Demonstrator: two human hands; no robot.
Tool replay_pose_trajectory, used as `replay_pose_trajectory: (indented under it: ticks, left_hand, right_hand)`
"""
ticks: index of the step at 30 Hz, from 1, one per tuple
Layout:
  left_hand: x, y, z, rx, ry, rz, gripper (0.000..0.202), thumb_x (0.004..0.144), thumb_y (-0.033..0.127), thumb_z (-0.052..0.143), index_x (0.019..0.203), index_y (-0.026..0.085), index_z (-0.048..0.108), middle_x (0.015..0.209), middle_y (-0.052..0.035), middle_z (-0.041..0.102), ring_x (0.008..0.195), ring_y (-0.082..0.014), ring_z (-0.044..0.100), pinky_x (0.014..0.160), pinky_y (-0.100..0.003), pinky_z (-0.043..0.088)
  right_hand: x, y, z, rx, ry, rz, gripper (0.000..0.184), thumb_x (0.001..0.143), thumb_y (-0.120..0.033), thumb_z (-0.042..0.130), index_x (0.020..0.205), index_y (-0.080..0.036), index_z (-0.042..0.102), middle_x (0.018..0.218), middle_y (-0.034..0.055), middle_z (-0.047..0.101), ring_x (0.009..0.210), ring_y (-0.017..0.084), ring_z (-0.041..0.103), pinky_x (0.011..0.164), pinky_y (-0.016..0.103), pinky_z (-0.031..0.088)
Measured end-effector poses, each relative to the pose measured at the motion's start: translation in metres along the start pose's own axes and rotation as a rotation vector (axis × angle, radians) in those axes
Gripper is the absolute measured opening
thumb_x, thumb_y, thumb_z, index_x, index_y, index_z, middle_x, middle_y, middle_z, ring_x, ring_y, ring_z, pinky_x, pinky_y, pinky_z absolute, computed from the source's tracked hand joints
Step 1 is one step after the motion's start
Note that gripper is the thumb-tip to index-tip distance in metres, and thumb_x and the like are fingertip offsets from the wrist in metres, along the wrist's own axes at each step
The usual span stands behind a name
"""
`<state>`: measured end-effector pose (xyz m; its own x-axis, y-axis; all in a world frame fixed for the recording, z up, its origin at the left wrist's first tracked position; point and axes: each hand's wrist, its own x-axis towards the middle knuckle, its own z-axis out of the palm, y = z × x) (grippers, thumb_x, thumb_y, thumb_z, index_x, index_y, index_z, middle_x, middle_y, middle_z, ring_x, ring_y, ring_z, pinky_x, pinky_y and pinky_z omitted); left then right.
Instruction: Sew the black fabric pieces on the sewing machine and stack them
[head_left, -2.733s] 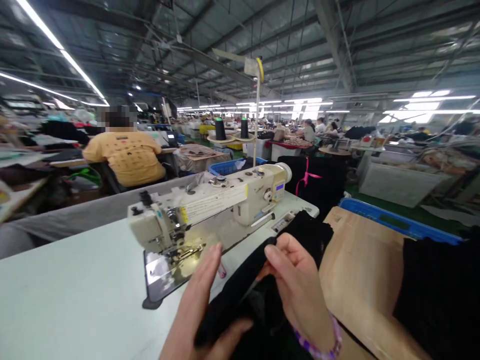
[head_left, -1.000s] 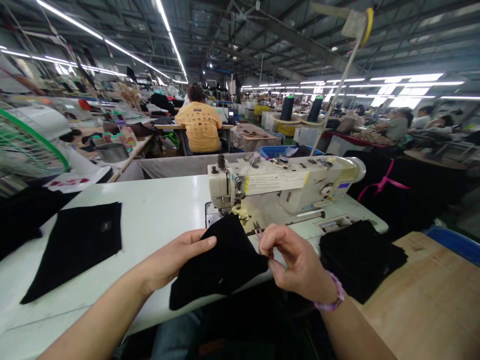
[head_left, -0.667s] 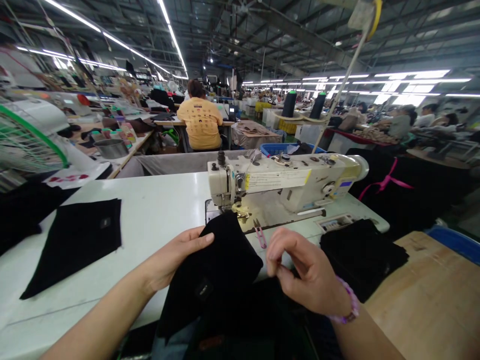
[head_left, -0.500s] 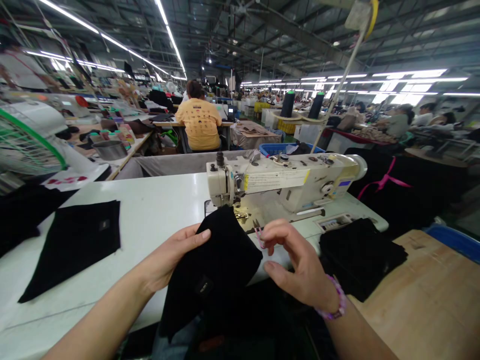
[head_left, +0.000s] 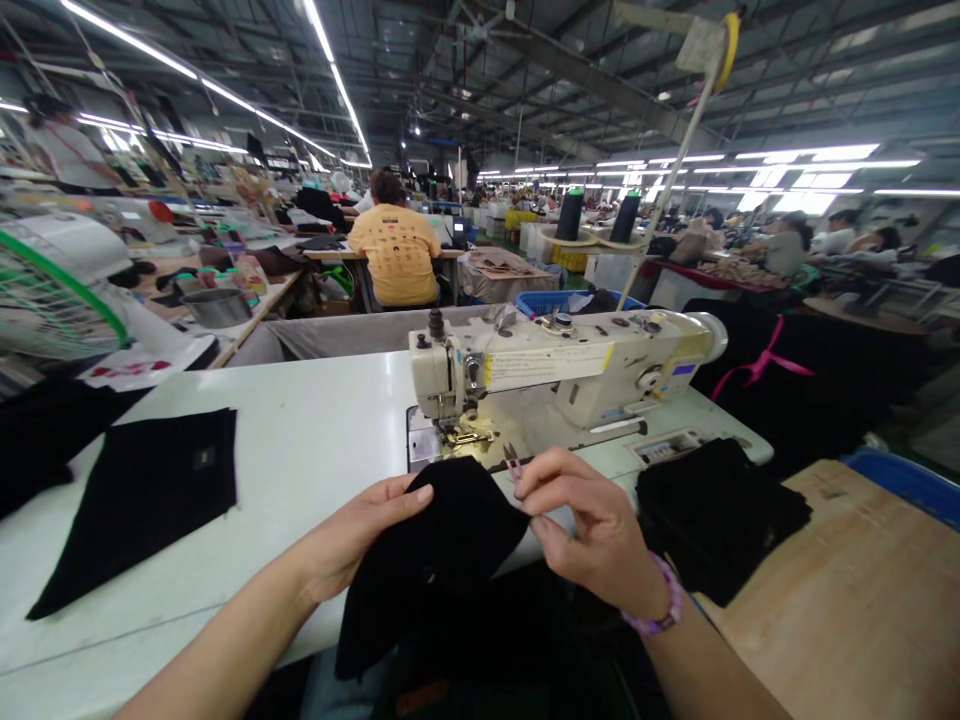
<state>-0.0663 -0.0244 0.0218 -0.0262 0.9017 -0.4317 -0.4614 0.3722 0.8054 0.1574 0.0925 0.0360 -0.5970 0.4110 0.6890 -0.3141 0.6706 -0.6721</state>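
A piece of black knit fabric (head_left: 427, 565) hangs between my hands, just in front of the sewing machine's needle area. My left hand (head_left: 360, 535) holds its left side, with the thumb on top. My right hand (head_left: 592, 530) pinches its right corner between thumb and fingers. Small pink-handled thread snips (head_left: 512, 463) lie on the machine bed, just beyond my right fingertips. The cream industrial sewing machine (head_left: 540, 375) stands past my hands, with its presser foot (head_left: 461, 435) uncovered and nothing under it.
A flat black fabric panel (head_left: 135, 510) lies on the white table (head_left: 285, 390) to the left, and a black fabric stack (head_left: 712, 515) sits to the right. Beyond are a wooden board (head_left: 847, 590), a blue crate (head_left: 907, 488), a fan (head_left: 52, 290), and a co-worker in yellow (head_left: 394, 245).
My view has swung left since the oldest frame, bringing the table's left part into sight. My right hand came off the fabric, then pinched its corner again. The fabric has shifted slightly.
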Motion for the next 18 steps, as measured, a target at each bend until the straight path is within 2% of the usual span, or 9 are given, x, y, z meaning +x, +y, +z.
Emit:
replay_pose_trajectory:
  ticks: [3, 5, 8, 10, 11, 14, 16, 18]
  left_hand:
    - [-0.007, 0.003, -0.001, 0.074, 0.01, 0.028, 0.039, 0.074, 0.041, 0.083, 0.098, 0.014, 0.072, 0.089, -0.0115, 0.075, 0.076, -0.0207, 0.07, 0.072, -0.026, 0.055]
    - [-0.016, 0.01, 0.0, 0.239, 0.092, 0.129, 0.039, 0.076, 0.047, 0.08, 0.099, 0.017, 0.073, 0.087, -0.0089, 0.074, 0.075, -0.0214, 0.069, 0.07, -0.027, 0.055]
    - [-0.027, 0.019, 0.005, 0.685, 0.286, 0.485, 0.025, 0.08, 0.044, 0.074, 0.086, 0.02, 0.075, 0.083, -0.0061, 0.07, 0.077, -0.0206, 0.064, 0.072, -0.025, 0.052]
    - [-0.029, 0.019, 0.011, 0.964, 0.334, 0.751, 0.016, 0.086, 0.034, 0.068, 0.081, 0.02, 0.075, 0.081, -0.0054, 0.067, 0.077, -0.0183, 0.061, 0.073, -0.022, 0.05]
    - [-0.029, 0.016, 0.014, 1.06, 0.325, 0.847, 0.015, 0.089, 0.029, 0.063, 0.086, 0.021, 0.075, 0.083, -0.0055, 0.065, 0.078, -0.0174, 0.061, 0.073, -0.021, 0.049]
    - [-0.025, -0.002, 0.02, 1.219, 0.281, 0.991, 0.033, 0.095, 0.017, 0.05, 0.121, 0.026, 0.068, 0.094, -0.0061, 0.063, 0.083, -0.0154, 0.061, 0.074, -0.02, 0.049]
    - [-0.023, -0.015, 0.019, 1.318, 0.276, 1.031, 0.045, 0.096, 0.013, 0.046, 0.136, 0.03, 0.057, 0.099, -0.0061, 0.061, 0.085, -0.0145, 0.062, 0.074, -0.02, 0.05]
    - [-0.022, -0.024, 0.017, 1.439, 0.277, 1.061, 0.053, 0.096, 0.012, 0.044, 0.144, 0.034, 0.048, 0.101, -0.0057, 0.061, 0.082, -0.0137, 0.064, 0.071, -0.019, 0.05]
  right_hand:
    - [0.001, -0.003, -0.006, 0.123, -0.242, 0.057, 0.01, 0.078, -0.013, 0.052, 0.072, -0.02, 0.057, 0.094, 0.0045, 0.059, 0.086, 0.016, 0.061, 0.08, 0.031, 0.055]
    - [0.001, 0.0, -0.009, 0.018, -0.323, 0.093, 0.012, 0.079, -0.011, 0.049, 0.074, -0.02, 0.056, 0.097, 0.0052, 0.059, 0.09, 0.017, 0.06, 0.084, 0.033, 0.053]
    - [-0.001, 0.009, -0.011, -0.217, -0.253, 0.138, 0.021, 0.081, -0.005, 0.043, 0.077, -0.019, 0.057, 0.102, 0.0063, 0.059, 0.099, 0.018, 0.058, 0.091, 0.035, 0.049]
    - [-0.001, 0.013, -0.009, -0.221, -0.159, 0.152, 0.024, 0.087, -0.006, 0.041, 0.079, -0.019, 0.06, 0.102, 0.0061, 0.06, 0.101, 0.018, 0.057, 0.092, 0.034, 0.047]
    - [0.0, 0.014, -0.006, -0.185, -0.106, 0.156, 0.023, 0.089, -0.008, 0.042, 0.083, -0.019, 0.061, 0.101, 0.0056, 0.06, 0.1, 0.018, 0.058, 0.091, 0.033, 0.047]
    - [0.004, 0.012, 0.006, -0.077, 0.033, 0.211, 0.009, 0.092, -0.022, 0.056, 0.098, -0.02, 0.062, 0.096, 0.0035, 0.061, 0.091, 0.016, 0.059, 0.084, 0.029, 0.047]
    - [0.008, 0.008, 0.014, -0.024, 0.058, 0.28, 0.018, 0.088, -0.031, 0.067, 0.102, -0.02, 0.061, 0.094, 0.0023, 0.063, 0.088, 0.016, 0.059, 0.082, 0.028, 0.047]
    - [0.012, 0.007, 0.019, 0.013, 0.067, 0.293, 0.023, 0.085, -0.035, 0.073, 0.097, -0.02, 0.062, 0.093, 0.0018, 0.063, 0.089, 0.016, 0.059, 0.082, 0.028, 0.047]
